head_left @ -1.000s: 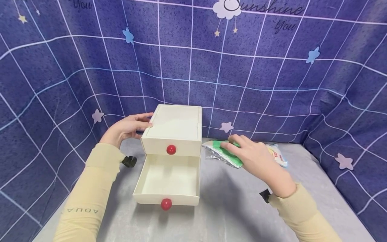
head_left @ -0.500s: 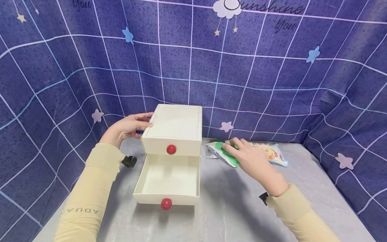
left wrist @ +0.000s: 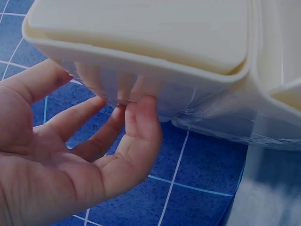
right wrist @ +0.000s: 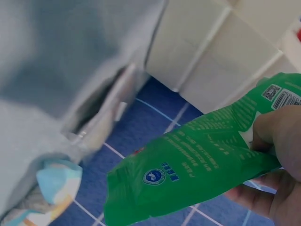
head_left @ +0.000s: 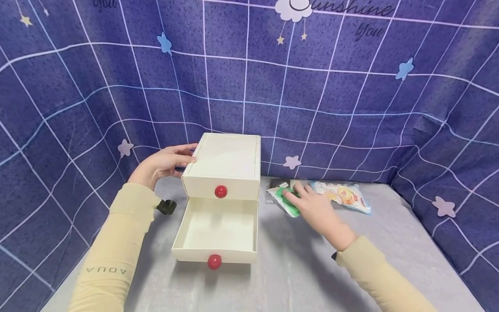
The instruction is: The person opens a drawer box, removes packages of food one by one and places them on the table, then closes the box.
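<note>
A small white two-drawer cabinet (head_left: 230, 156) stands on the grey table, left of the middle in the head view. Its lower drawer (head_left: 195, 255) is pulled out and holds nothing; the upper one is closed, and both have red knobs. My left hand (head_left: 161, 164) rests fingertips against the cabinet's left side, fingers loosely bent in the left wrist view. To the cabinet's right, my right hand (head_left: 317, 212) pinches a green snack packet (right wrist: 188, 160) between thumb and fingers. That packet hangs tilted, its printed back facing the right wrist camera.
A white and blue packet (head_left: 347, 197) with food pictures lies behind the right hand. Partly hidden behind the green one is a dark, clear-edged packet (head_left: 278, 183). A black object (head_left: 166, 207) sits near the left wrist. A blue gridded curtain (head_left: 273, 86) hangs behind the table.
My right hand has moved left toward the cabinet with the green packet, uncovering the white and blue packet and the dark one. The left hand stays on the cabinet.
</note>
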The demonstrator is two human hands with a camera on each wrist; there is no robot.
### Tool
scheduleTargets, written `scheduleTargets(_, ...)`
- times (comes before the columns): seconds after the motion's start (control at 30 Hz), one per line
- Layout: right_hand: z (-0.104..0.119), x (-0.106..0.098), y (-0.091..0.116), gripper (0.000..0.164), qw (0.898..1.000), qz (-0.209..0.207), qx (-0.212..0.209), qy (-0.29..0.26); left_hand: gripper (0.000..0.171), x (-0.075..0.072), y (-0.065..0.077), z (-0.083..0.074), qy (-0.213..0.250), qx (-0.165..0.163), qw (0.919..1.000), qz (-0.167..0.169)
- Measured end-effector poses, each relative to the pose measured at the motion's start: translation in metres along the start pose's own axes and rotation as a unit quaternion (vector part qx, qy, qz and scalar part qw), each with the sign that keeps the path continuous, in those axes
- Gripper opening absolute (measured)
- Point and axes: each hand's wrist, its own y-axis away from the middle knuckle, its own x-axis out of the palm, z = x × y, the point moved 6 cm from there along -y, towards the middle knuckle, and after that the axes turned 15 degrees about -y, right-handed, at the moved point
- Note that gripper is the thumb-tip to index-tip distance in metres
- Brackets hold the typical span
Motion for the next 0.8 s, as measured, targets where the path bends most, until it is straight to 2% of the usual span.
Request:
scheduleTargets(0.17,-0.001,0.017,0.004,0.049,1.000,0.010,-0.008,0.004,0.071,-0.001,-0.001,0.000,0.000,0.003,1.0000,0.001)
scheduleTargets(0.37,-0.001,0.031,0.007,0.043,1.000,0.001,-0.013,0.014,0.071,-0.001,0.000,0.000,0.002,0.003,1.0000,0.001)
scheduleTargets(0.63,-0.003,0.052,0.008,0.038,0.999,0.048,0.015,0.021,0.071,-0.001,0.001,-0.001,-0.001,0.002,1.0000,-0.001)
scheduleTargets(0.8,-0.006,0.062,0.011,0.037,0.997,0.064,0.031,0.020,0.072,0.000,0.002,-0.002,0.001,0.004,1.0000,0.003)
